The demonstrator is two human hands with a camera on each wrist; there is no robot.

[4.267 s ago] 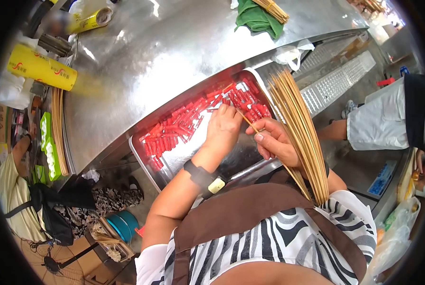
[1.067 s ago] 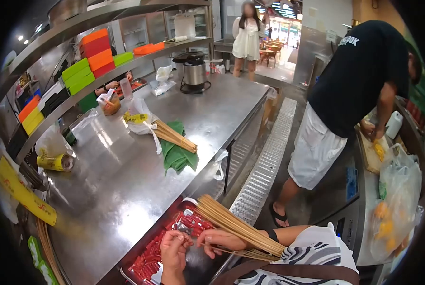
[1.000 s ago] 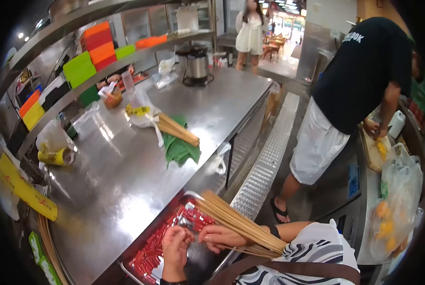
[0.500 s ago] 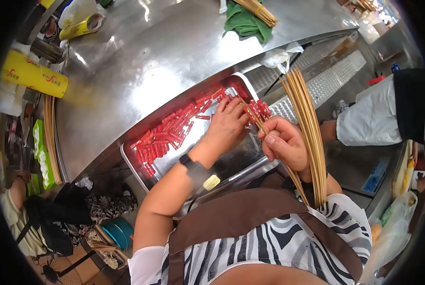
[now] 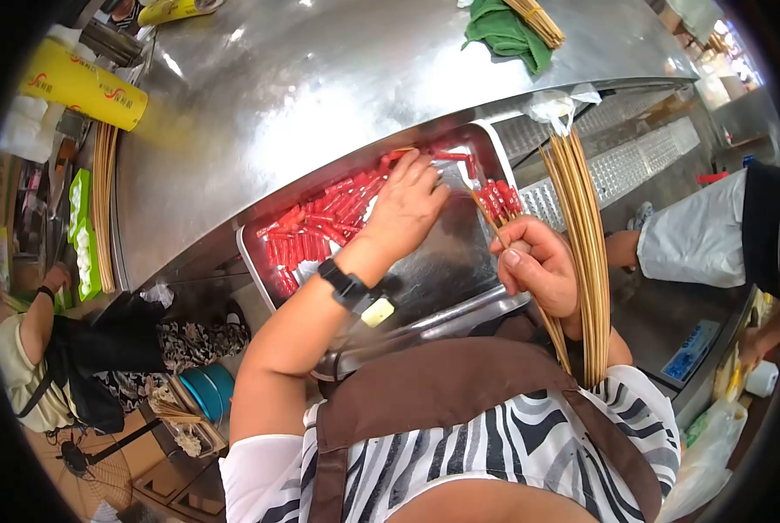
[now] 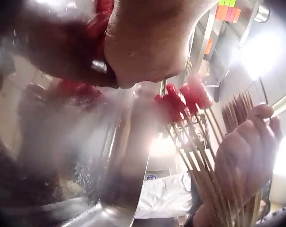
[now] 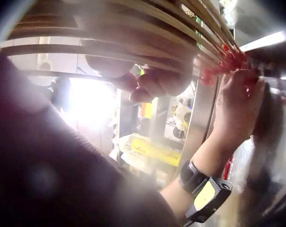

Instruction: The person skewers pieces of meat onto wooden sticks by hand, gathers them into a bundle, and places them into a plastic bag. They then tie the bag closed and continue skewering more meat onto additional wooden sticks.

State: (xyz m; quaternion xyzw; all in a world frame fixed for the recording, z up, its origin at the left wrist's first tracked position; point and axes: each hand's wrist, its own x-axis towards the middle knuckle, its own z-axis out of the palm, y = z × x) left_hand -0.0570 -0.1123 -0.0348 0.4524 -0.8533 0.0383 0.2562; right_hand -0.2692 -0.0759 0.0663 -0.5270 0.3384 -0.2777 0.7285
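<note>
My left hand [image 5: 407,205] reaches over a metal tray [image 5: 460,261], its fingertips right at the red pieces [image 5: 346,200] heaped along the back. What lies under those fingers is hidden. My right hand [image 5: 538,261], at the tray's right end, grips several thin bamboo skewers [image 6: 199,142]. Red pieces [image 5: 499,199] sit on their upper ends, seen too as glossy red chunks [image 6: 173,104] in the left wrist view. Along the outside of this hand and across the forearm runs a thick bundle of bare skewers [image 5: 586,261].
Behind the tray stretches a steel table [image 5: 320,113], with a green cloth [image 5: 503,35] and more skewers [image 5: 536,22] at its far side. Yellow film rolls [image 5: 85,91] lie at left. One person's shorts [image 5: 691,228] show at right, another person's arm [image 5: 37,314] at left.
The view lifted to the room about a second ago, then came back down. Since half a second ago my left hand has moved left from the skewer tips to the heap; my right hand keeps its grip.
</note>
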